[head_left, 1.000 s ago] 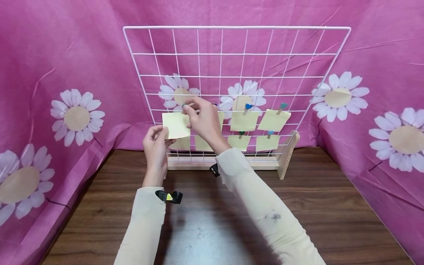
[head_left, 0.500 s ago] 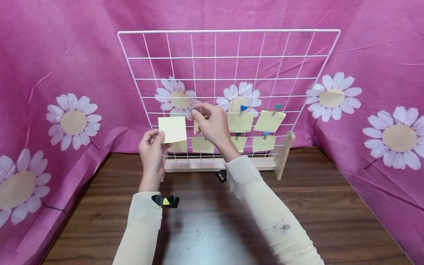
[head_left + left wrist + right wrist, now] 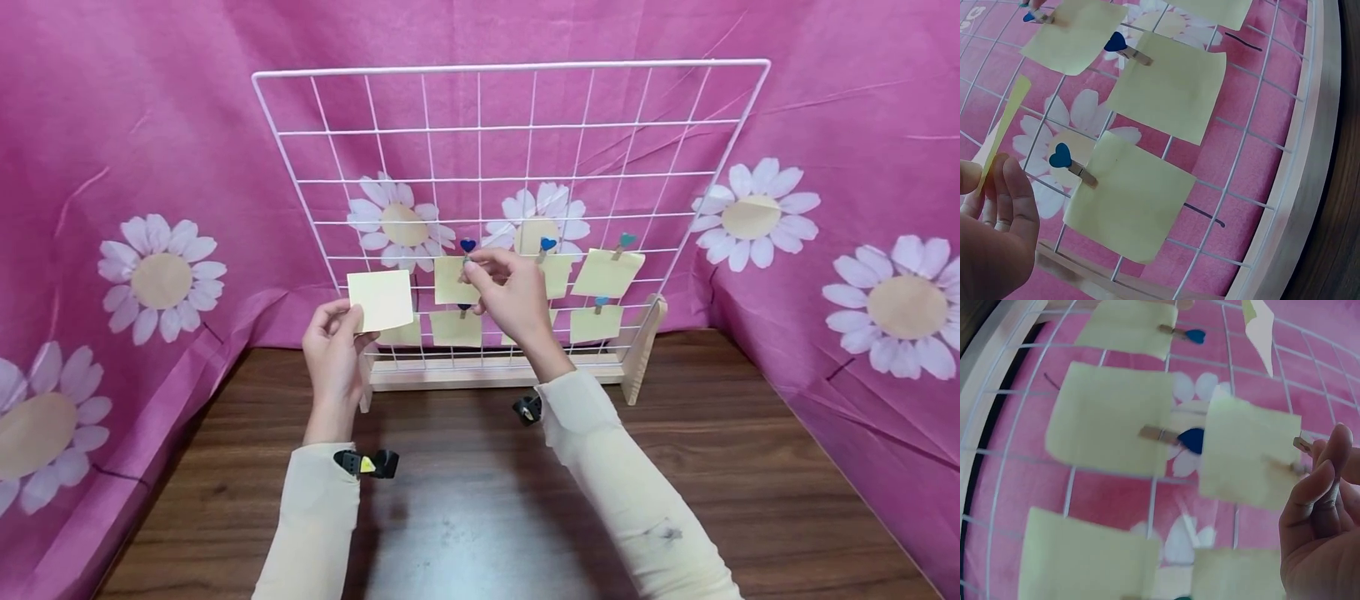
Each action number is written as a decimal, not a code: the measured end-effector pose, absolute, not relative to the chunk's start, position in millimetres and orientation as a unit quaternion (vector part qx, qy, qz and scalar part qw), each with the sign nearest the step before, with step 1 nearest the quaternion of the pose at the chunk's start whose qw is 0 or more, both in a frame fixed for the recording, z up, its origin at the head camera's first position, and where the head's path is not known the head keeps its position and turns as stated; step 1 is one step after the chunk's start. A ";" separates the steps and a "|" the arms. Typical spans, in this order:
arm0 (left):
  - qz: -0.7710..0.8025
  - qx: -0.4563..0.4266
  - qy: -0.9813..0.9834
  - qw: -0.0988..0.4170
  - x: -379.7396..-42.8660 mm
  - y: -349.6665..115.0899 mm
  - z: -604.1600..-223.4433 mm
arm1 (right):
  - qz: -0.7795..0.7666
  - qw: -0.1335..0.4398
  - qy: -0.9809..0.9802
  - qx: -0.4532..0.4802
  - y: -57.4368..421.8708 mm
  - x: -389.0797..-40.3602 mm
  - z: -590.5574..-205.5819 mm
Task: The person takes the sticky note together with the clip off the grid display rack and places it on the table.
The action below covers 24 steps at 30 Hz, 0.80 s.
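Observation:
My left hand (image 3: 333,350) pinches a yellow sticky note (image 3: 381,300) by its lower left corner, left of the pinned notes. In the left wrist view this note (image 3: 1007,125) shows nearly edge-on between thumb and fingers. My right hand (image 3: 517,300) pinches a small wooden clothespin (image 3: 1301,444), whose tip pokes out past the fingertips. The right fingertips are right by a pinned note (image 3: 452,283) with a dark blue heart clothespin (image 3: 468,246). That note's right part is hidden behind the hand.
A white wire grid (image 3: 480,127) stands on a wooden base (image 3: 420,379) on the brown table (image 3: 450,517). Several yellow notes hang there in two rows, held by heart clothespins, among them a green one (image 3: 626,241). Pink cloth (image 3: 150,100) with daisies surrounds the table.
My right hand has moved right along the grid, away from the note in my left hand, uncovering a pinned note and its blue heart clothespin. The left hand has shifted slightly left and down.

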<state>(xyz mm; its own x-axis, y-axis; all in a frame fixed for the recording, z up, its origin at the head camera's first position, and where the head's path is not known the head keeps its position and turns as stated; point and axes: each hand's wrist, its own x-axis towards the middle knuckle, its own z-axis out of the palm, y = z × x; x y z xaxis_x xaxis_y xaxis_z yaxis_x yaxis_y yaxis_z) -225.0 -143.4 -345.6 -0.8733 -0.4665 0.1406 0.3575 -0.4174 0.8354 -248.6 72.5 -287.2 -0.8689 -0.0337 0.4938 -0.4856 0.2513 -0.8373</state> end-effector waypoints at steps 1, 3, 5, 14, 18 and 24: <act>-0.840 0.057 -0.480 0.246 -224.8 -143.8 -346.2 | 0.585 0.194 -0.769 0.168 75.1 -248.7 -289.1; -0.840 0.057 -0.481 0.246 -224.7 -144.5 -347.5 | 0.582 0.198 -0.772 0.165 80.2 -248.8 -292.2; -0.839 0.056 -0.482 0.245 -224.8 -144.9 -348.5 | 0.580 0.200 -0.772 0.163 85.2 -249.1 -294.6; -0.838 0.061 -0.483 0.246 -223.5 -147.0 -351.0 | 0.600 0.189 -0.765 0.141 105.5 -243.5 -300.4; -0.838 0.063 -0.481 0.248 -221.3 -148.4 -353.3 | 0.612 0.183 -0.757 0.136 115.0 -239.9 -306.1; -0.840 0.075 -0.479 0.243 -215.0 -149.8 -360.9 | 0.603 0.193 -0.765 0.119 131.7 -237.2 -318.7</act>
<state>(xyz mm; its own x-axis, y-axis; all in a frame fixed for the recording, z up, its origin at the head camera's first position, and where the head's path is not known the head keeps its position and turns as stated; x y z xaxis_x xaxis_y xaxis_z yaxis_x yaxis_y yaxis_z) -215.0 -149.8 -360.9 -0.8710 -0.4796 0.1066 0.3364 -0.4239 0.8410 -237.2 131.7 -318.7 -0.8972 0.0505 0.4387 -0.4146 0.2454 -0.8763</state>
